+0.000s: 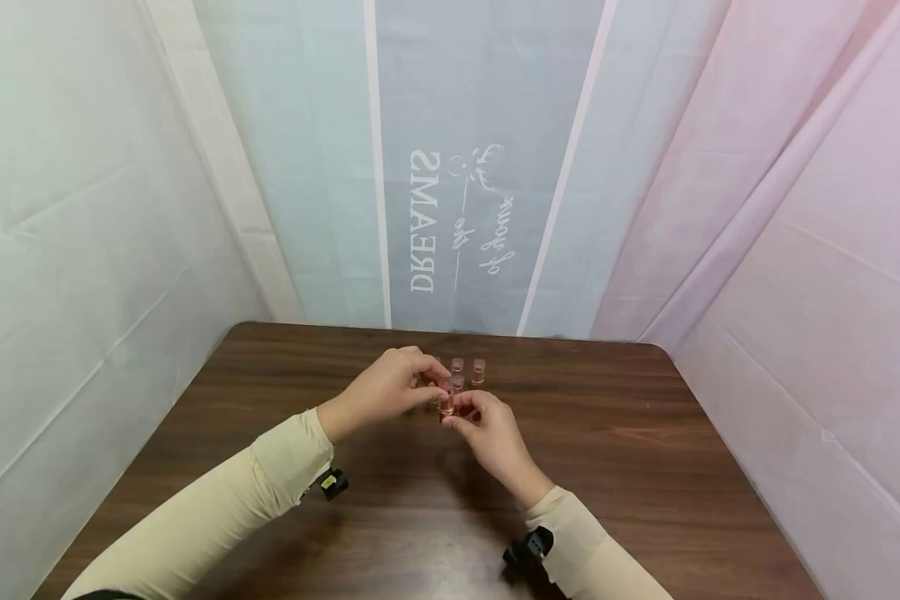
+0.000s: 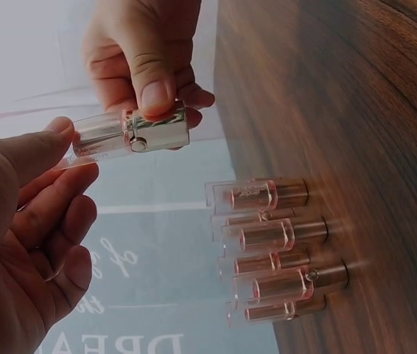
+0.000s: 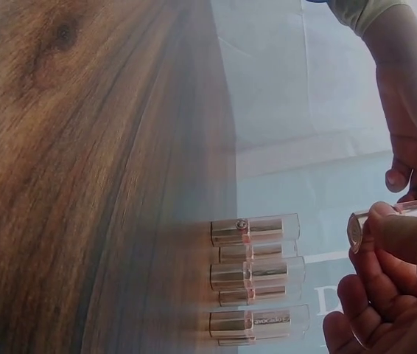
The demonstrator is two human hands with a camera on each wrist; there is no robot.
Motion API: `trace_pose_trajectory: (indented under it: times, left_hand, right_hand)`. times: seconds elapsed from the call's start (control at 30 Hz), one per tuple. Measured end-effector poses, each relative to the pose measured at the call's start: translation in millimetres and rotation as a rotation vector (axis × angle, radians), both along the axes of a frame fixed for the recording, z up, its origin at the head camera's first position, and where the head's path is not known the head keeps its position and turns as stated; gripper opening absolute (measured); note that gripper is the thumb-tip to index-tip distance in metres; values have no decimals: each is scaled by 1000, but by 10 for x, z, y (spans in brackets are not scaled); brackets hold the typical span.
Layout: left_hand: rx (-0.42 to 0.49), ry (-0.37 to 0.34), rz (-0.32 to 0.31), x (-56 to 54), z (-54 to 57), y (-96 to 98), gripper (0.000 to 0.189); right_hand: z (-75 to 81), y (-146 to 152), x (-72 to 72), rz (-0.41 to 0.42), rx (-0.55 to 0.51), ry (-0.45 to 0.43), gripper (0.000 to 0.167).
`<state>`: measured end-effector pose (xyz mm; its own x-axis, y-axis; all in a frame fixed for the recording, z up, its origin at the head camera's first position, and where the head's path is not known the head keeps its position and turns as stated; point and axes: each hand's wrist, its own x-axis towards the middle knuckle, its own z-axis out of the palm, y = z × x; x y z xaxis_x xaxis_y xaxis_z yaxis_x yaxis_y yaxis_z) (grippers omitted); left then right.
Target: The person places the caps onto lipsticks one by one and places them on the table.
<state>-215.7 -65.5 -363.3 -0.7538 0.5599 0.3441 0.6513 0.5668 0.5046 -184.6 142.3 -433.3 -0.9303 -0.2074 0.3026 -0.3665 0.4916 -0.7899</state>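
Note:
A lipstick (image 2: pixel 160 134) with a gold base and a clear cap is held between both hands, raised off the table. My left hand (image 1: pixel 397 383) pinches the clear cap end between thumb and fingers. From the other side, my right hand (image 1: pixel 492 433) grips the gold base with thumb and fingertips, as the right wrist view also shows. The cap sits on the base in the left wrist view. Just beyond the hands, several matching lipsticks (image 2: pixel 275 284) stand upright in a close group; in the head view the left hand hides part of it.
The brown wooden table (image 1: pixel 615 467) has its far edge just behind the lipstick group. A pale cloth backdrop (image 1: pixel 487 100) with printed lettering hangs behind it, and white cloth walls (image 1: pixel 67 208) close in both sides. A small black camera (image 1: pixel 528 547) sits on each wrist.

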Motion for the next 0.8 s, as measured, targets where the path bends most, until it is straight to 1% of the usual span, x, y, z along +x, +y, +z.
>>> trace_pose_trajectory:
  times: [0.07,0.3,0.43,0.67,0.8]
  left_hand:
    - [1,0,-3,6,5,7,17]
    - [-15,-13,5,15,-32,36,18]
    - [-26,-14,4,23,-34,52,18]
    - [-19,12,-12,16,-29,75,17]
    - [-16,2,-16,19,-57,95,15]
  right_hand:
    - [0,5,4,4,-4,-4,17]
    - [-7,20,24,4,-4,-9,16]
    - [1,29,36,10,-7,-29,17]
    - [18,47,26,21,35,7,17]
    - [16,51,28,24,50,-2,17]
